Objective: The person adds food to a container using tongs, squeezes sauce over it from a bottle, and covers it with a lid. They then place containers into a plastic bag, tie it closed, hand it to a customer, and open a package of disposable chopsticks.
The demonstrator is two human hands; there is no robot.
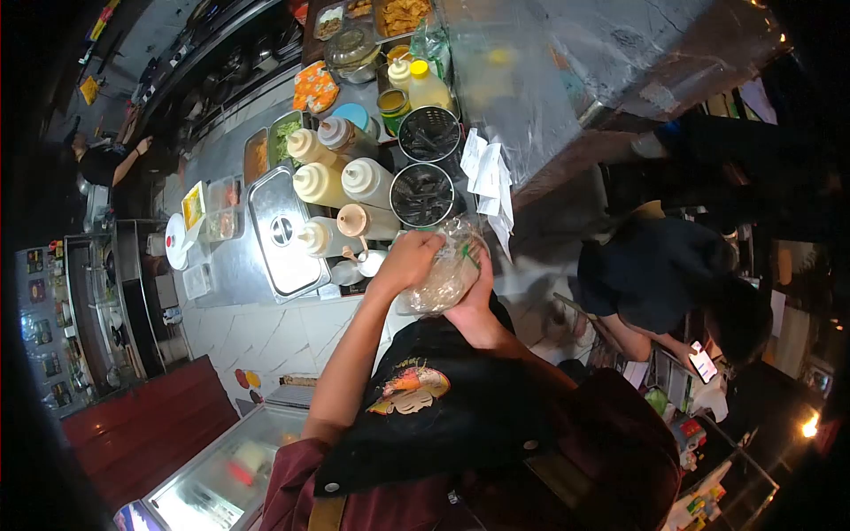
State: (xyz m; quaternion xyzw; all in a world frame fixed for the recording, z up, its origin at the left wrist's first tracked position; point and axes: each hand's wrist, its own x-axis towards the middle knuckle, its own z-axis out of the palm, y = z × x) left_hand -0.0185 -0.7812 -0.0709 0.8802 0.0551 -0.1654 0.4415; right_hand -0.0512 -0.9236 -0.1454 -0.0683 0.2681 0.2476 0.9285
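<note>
A crinkled clear plastic bag (439,288) is held in front of my apron, close to the counter's edge. Its contents look pale brown, with a bit of green near the top; I cannot make out what they are. My left hand (414,262) is closed on the bag's upper left side, fingers curled in. On the other side my right hand (475,305) wraps around the bag from the right and below. Just beyond the hands stand squeeze bottles (367,183) with white, cream and tan contents, and two perforated metal cups (422,195) filled with dark utensils.
Left of the bottles lies a lidded steel pan (282,232). Paper slips (487,181) hang at the counter's right edge. Farther back are a glass-lidded pot (351,53) and a tray of fried food (403,16). A person (664,274) at right holds a lit phone (702,362).
</note>
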